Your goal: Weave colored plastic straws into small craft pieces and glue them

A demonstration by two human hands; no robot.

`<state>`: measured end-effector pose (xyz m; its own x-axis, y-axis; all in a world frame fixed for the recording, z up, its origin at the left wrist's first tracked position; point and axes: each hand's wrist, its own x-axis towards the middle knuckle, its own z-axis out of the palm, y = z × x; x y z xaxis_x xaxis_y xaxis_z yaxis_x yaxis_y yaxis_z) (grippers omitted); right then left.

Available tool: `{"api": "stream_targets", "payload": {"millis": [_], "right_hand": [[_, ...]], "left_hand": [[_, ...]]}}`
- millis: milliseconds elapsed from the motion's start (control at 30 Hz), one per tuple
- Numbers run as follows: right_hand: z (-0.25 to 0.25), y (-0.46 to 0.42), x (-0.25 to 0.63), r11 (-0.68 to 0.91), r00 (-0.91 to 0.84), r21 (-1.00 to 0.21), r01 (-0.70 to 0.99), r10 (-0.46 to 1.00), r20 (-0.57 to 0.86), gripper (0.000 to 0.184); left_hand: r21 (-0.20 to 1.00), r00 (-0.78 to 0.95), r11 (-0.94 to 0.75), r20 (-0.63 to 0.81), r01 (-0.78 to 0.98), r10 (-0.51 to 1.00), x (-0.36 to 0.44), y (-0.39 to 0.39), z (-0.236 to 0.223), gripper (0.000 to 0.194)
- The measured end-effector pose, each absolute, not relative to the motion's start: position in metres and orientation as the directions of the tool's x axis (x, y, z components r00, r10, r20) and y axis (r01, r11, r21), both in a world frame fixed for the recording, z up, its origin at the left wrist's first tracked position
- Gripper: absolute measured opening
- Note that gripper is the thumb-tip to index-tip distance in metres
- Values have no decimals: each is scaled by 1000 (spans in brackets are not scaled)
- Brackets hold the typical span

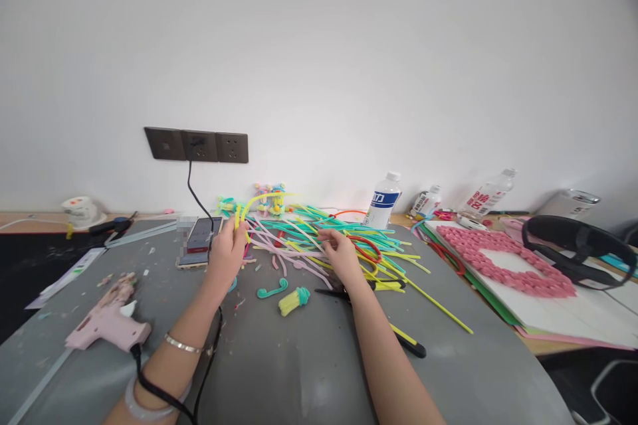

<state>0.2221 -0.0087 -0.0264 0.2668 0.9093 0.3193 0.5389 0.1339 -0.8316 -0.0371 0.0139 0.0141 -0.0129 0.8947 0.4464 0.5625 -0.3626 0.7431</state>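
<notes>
My left hand [228,254] is closed around a bent yellow pipe cleaner [259,198], whose free end curves right over the pile. My right hand [341,254] reaches into the loose pipe cleaners [294,247] of teal, yellow, lilac and red. Its fingers are bent together at the strands; what lies between them is hard to make out. In front of the pile lie a yellow and teal pipe-cleaner piece [294,301] and a teal curled piece [272,289]. Scissors [413,347] with black handles lie partly hidden under my right forearm.
A pink glue gun [110,329] lies at left, its black cord running by my left arm. A phone [202,236] lies behind my left hand. A bottle [383,201] stands by the wall. At right are a pink braided frame [541,282] and a black headband [578,249].
</notes>
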Motion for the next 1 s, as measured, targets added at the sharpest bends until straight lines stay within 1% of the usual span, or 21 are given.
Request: {"api": "stream_targets", "payload": {"millis": [133, 200, 333, 433, 567, 633, 767, 833, 900, 1000], "right_hand": [[-28, -10, 223, 70, 232, -773, 631, 934, 273, 32], [-27, -11, 221, 103, 145, -748, 655, 955, 258, 28], [-25, -15, 214, 192, -42, -713, 674, 974, 223, 21], [-21, -17, 212, 172, -27, -692, 701, 976, 214, 23], [-21, -15, 215, 189, 16, -610, 770, 949, 314, 26], [-25, -13, 216, 178, 38, -598, 781, 943, 330, 30], [-34, -12, 216, 122, 110, -654, 747, 947, 302, 56], [-36, -12, 216, 115, 130, -701, 703, 950, 285, 64], [-34, -11, 219, 128, 159, -763, 634, 944, 291, 63], [-24, -11, 226, 196, 284, -839, 508, 881, 378, 50]], "left_hand": [[669, 93, -318, 350, 672, 932, -35, 14, 13, 27], [651, 103, -308, 334, 694, 937, -34, 14, 13, 26], [660, 110, -293, 305, 692, 946, -35, 16, 10, 27], [665, 129, -293, 285, 687, 950, -35, 16, 9, 27], [667, 154, -301, 271, 682, 950, -35, 15, 9, 28], [667, 160, -300, 264, 682, 951, -34, 16, 8, 28], [667, 172, -304, 258, 681, 951, -34, 17, 7, 26], [664, 179, -305, 254, 682, 951, -34, 17, 8, 25], [659, 193, -311, 248, 685, 949, -34, 16, 9, 25], [638, 239, -344, 249, 689, 939, -33, 14, 12, 26]]}}
